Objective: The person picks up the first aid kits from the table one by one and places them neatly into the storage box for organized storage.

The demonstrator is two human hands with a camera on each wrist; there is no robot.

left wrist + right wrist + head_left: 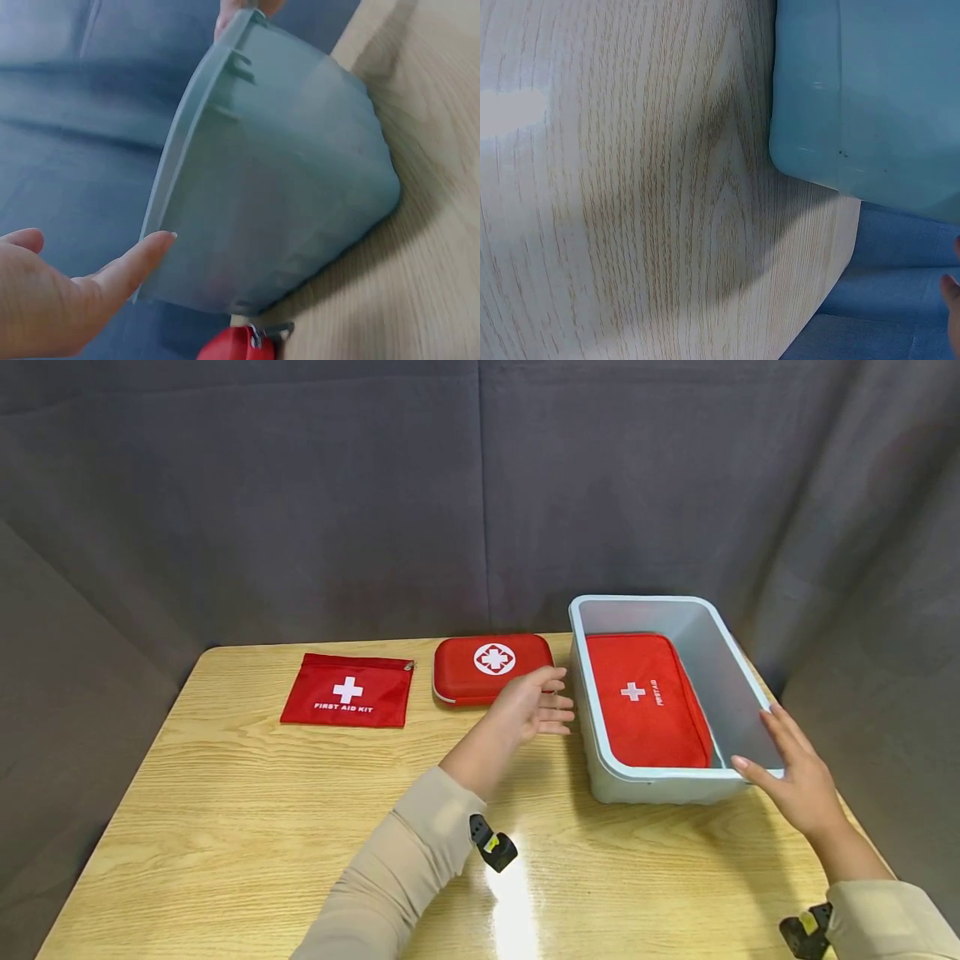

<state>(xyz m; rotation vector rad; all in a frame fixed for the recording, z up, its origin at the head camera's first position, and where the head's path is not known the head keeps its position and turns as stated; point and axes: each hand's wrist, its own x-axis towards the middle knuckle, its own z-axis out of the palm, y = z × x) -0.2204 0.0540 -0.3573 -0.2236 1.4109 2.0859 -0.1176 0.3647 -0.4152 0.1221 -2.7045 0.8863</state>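
A pale blue-grey plastic bin (675, 783) stands at the right of the table, with a red first aid bag (637, 727) lying flat inside. My left hand (528, 706) reaches toward the bin's left wall, fingers extended and spread. In the left wrist view a fingertip (157, 244) is at the bin's rim; whether it touches cannot be told. At the front right corner, my right hand (798, 777) rests on the rim, thumb over the front edge and the fairly straight fingers along the right side. Only a sliver of that hand (954, 300) shows in the right wrist view.
Behind my left hand sits a red hard case (457, 668) with a white cross emblem. Farther left lies a flat red zip pouch (382, 693) marked FIRST AID KIT. A wooden table (247, 835) carries everything, with a grey curtain (337, 510) around its back and sides.
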